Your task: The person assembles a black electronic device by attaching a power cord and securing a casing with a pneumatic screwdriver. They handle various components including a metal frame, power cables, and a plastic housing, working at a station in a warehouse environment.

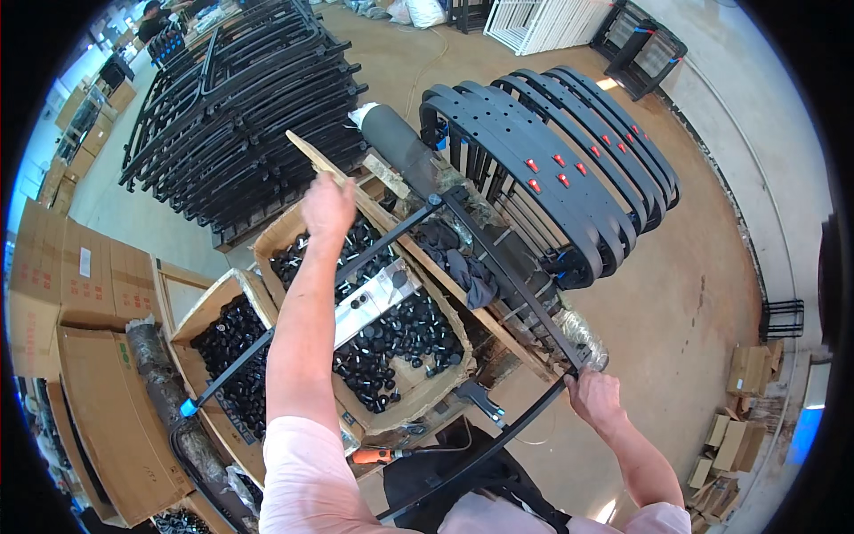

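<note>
My right hand (594, 396) is closed around the near right corner of a black metal tube frame (511, 260). The frame lies across the work stand, and one bar ends in a blue cap (189, 408). My left arm reaches over the frame and the boxes. At its end, my left hand (329, 206) is closed beside a wooden board (374, 210); its fingertips are hidden. Below that arm, a large carton (468, 343) holds many black round-headed bolts (391, 351). A pale flat strip (378, 298) with a few small black pieces lies across it.
More black bolts fill a smaller carton (233, 283) on the left. An orange-handled tool (372, 455) with a cord lies near my body. Stacked black frames (240, 116) stand far left, curved black panels (543, 156) far right. A dark cloth (467, 271) lies beside the board.
</note>
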A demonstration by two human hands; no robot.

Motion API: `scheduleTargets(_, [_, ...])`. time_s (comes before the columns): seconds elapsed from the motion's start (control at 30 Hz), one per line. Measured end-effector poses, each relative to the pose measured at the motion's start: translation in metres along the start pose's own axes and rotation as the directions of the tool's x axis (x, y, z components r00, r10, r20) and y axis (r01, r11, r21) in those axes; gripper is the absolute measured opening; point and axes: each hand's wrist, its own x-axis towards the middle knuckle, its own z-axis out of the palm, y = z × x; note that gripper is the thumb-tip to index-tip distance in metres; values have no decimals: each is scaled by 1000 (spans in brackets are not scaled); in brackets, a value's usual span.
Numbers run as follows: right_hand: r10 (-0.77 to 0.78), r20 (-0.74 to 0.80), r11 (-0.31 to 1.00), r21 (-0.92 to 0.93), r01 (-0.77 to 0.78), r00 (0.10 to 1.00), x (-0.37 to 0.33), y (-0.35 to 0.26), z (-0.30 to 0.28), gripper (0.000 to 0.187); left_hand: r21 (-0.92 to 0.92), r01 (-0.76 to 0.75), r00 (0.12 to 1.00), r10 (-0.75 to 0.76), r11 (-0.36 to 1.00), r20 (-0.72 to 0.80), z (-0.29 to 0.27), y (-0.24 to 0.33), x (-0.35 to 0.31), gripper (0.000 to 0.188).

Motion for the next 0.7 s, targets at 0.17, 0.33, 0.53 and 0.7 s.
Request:
scheduleTargets(0.17, [-36, 0, 999, -13, 36, 999, -2, 2, -9, 47, -76, -270, 835, 273, 960, 479, -32, 119, -30, 73])
scheduleTargets(0.33, [-107, -111, 994, -49, 103, 988, 1, 6, 5, 43, -32, -546, 794, 530, 837, 298, 18, 122, -34, 42])
scheduleTargets(0.53, [-48, -108, 997, -60, 42, 993, 3, -2, 7, 43, -217, -673, 676, 707, 707, 209, 17, 80, -18, 37])
scheduleTargets(0.7, [48, -118, 999, 27, -45, 992, -2, -1, 22, 40, -159, -184, 919, 227, 970, 322, 25, -46, 3, 32])
